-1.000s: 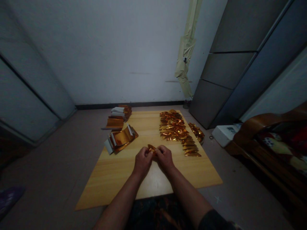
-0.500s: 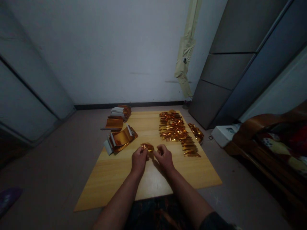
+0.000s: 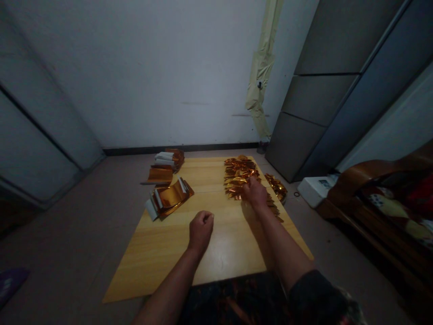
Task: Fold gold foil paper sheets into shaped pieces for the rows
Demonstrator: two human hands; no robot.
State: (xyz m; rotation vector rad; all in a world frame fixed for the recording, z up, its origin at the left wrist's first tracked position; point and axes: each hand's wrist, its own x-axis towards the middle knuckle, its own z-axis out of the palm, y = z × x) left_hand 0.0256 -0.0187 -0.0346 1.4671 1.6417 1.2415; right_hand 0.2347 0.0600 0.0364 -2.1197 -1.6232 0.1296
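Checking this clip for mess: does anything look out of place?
Yes: a clump of crumpled gold foil lies past the right edge of the wooden board, apart from the rows of foil pieces on it.

Right hand (image 3: 255,192) lies over the gold foil strips (image 3: 238,174), hiding those beneath it; single pieces too small to tell apart. Left hand (image 3: 201,230) curled shut, inside of fist unseen. Far right of the hands, patterned bedding (image 3: 395,207) cut off by frame edge. Far left, purple object (image 3: 10,284) cut off, too dim to name.
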